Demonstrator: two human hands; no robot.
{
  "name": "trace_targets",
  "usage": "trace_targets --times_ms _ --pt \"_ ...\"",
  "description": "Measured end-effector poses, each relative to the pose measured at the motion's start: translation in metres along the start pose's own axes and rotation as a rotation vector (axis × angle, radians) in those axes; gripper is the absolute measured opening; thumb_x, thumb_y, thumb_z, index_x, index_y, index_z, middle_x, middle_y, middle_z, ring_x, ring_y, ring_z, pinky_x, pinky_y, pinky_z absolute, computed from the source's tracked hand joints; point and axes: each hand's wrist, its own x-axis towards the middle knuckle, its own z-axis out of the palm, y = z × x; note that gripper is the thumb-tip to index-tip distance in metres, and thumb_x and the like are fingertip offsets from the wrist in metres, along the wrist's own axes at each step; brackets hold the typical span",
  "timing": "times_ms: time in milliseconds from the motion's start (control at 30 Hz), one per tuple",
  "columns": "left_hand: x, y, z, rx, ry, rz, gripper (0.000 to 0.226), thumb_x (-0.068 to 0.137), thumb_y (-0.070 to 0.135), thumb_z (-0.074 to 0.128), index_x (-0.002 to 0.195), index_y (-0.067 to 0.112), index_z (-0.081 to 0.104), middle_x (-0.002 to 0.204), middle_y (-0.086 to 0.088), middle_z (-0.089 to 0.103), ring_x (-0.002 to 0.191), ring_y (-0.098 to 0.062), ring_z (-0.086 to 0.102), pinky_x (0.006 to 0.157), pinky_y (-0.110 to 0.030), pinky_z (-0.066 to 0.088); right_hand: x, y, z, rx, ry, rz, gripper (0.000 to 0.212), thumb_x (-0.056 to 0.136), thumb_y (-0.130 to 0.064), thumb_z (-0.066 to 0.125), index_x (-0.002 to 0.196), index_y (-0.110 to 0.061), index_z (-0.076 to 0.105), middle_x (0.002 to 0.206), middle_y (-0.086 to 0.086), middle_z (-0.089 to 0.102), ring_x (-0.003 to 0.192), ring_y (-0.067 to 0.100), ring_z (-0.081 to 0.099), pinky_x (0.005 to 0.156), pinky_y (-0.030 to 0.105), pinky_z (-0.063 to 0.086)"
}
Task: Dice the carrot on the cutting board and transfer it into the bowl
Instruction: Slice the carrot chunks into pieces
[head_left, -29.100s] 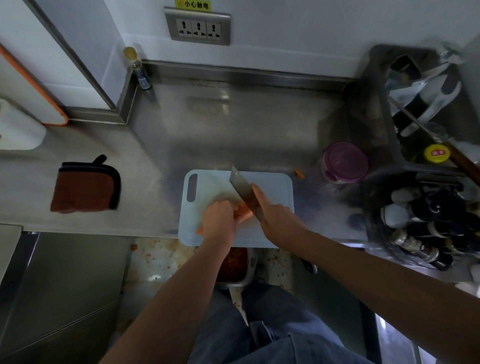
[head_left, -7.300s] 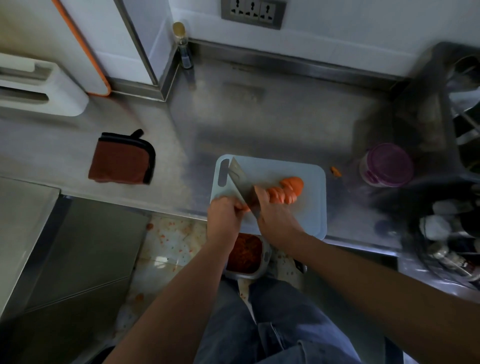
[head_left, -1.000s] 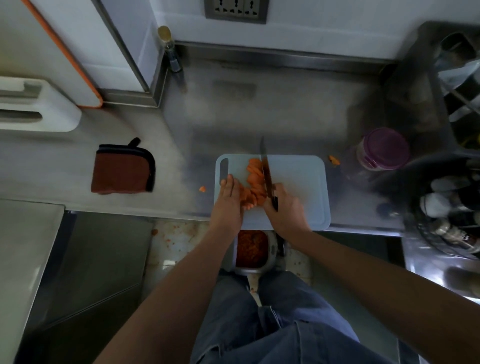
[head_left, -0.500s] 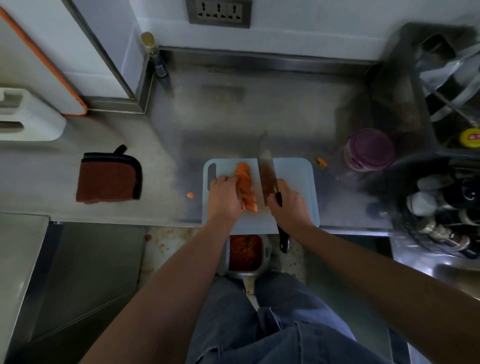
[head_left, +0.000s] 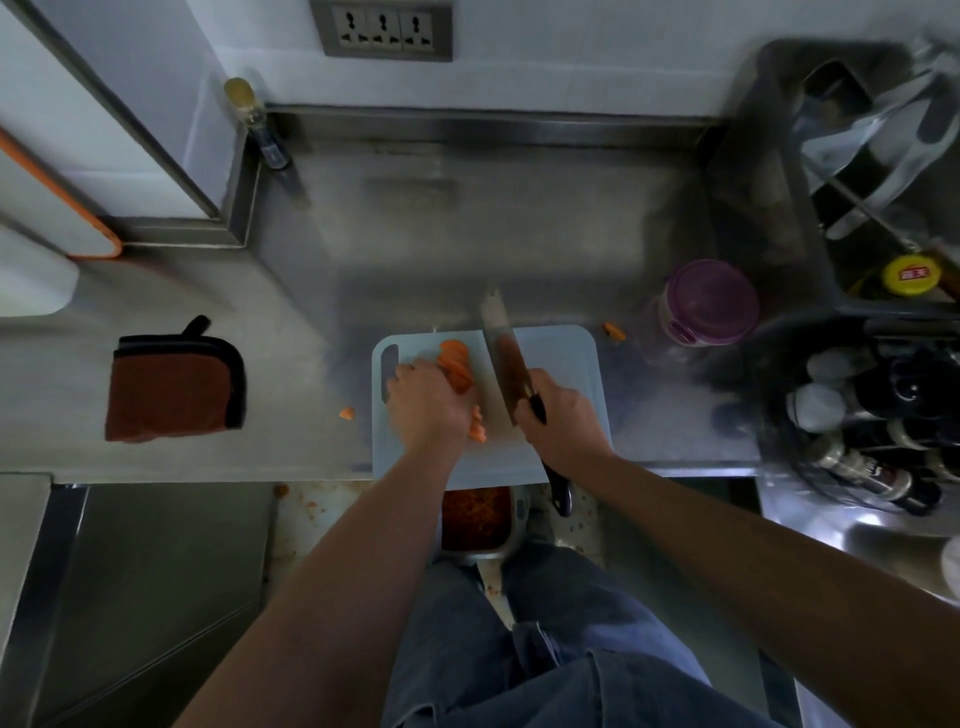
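Head | left hand (head_left: 428, 405) holds carrot (head_left: 457, 366) | right hand (head_left: 563, 421) grips knife (head_left: 506, 358) | jar (head_left: 709, 304) beside board (head_left: 561, 353)

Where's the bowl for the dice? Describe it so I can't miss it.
Start at the steel counter and find the pale cutting board at its front edge. Just below that edge sits the bowl, grey-rimmed and holding orange dice, unlike the purple-lidded jar up on the counter.

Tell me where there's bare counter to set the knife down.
Widest bare steel lies behind the cutting board, between the corner bottle and the purple-lidded jar. A narrower strip runs between the red cloth and the board, holding one carrot scrap. The right end is crowded with the jar and bottle rack.
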Motion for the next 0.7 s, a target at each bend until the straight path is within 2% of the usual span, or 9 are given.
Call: trace_targets --times_ms 67,200,300,367,500,600,700 --pt "0.0 0.002 -0.001 -0.028 -0.01 -0.021 0.05 0.074 0.049 0.072 0.102 0.009 0.063 0.104 -0.008 0.062 0.102 -0.026 0.058 0.084 -0.037 0.051 0.0 0.002 -0.001 -0.004 -0.004 -0.001 0.014 0.096 -0.023 0.047 0.108 -0.016 0.049 0.076 0.008 0.062 0.066 0.021 0.061 0.06 0.039 0.052" --pt "0.0 -0.007 0.0 -0.12 -0.044 -0.041 0.039 0.069 0.059 0.062 0.073 0.02 0.066 0.072 0.003 0.066 0.074 -0.018 0.066 0.067 -0.036 0.056 0.002 0.004 -0.004 -0.006 0.0 0.006 0.013 0.097 -0.023 0.047 0.108 -0.016 0.049 0.077 0.008 0.063 0.067 0.021 0.063 0.06 0.038 0.053" --pt "-0.008 -0.008 -0.012 -0.147 -0.033 -0.007 0.03 0.078 0.045 0.072 0.076 0.018 0.058 0.067 0.008 0.057 0.066 -0.01 0.055 0.056 -0.025 0.038 0.003 0.004 -0.006 0.012 0.003 0.003 0.011 0.097 -0.023 0.047 0.106 -0.016 0.048 0.076 0.007 0.063 0.065 0.02 0.062 0.056 0.034 0.051" --pt "-0.01 -0.01 -0.017 -0.153 -0.022 0.025 0.027 0.081 0.043 0.072 0.083 0.02 0.057 0.07 0.01 0.054 0.066 -0.008 0.05 0.055 -0.024 0.031 0.004 0.004 -0.006 0.012 -0.009 0.0 0.011 0.097 -0.023 0.047 0.106 -0.017 0.048 0.077 0.006 0.062 0.065 0.018 0.061 0.054 0.029 0.048" --pt "-0.01 -0.014 -0.02 -0.183 -0.022 0.05 0.028 0.082 0.038 0.073 0.097 0.017 0.064 0.084 0.005 0.064 0.074 -0.009 0.051 0.066 -0.025 0.037 0.005 0.002 -0.005 0.007 -0.026 -0.01 0.009 0.095 -0.023 0.048 0.102 -0.018 0.049 0.078 0.007 0.063 0.068 0.02 0.062 0.058 0.036 0.05" --pt "-0.01 -0.014 -0.024 -0.23 0.009 0.057 0.028 0.082 0.037 0.073 0.098 0.015 0.065 0.088 0.002 0.069 0.074 -0.008 0.054 0.067 -0.024 0.038 0.006 0.002 -0.004 -0.002 -0.027 -0.015 0.009 0.095 -0.024 0.048 0.102 -0.018 0.05 0.078 0.007 0.064 0.068 0.02 0.063 0.061 0.04 0.053" --pt "-0.011 -0.016 -0.026 -0.244 -0.006 0.073 0.027 0.081 0.03 0.075 0.099 0.014 0.063 0.093 0.0 0.069 0.084 -0.014 0.062 0.07 -0.024 0.04 0.005 0.002 -0.005 0.002 -0.032 -0.023 0.007 0.095 -0.024 0.048 0.099 -0.018 0.049 0.079 0.007 0.064 0.068 0.02 0.063 0.061 0.039 0.053"
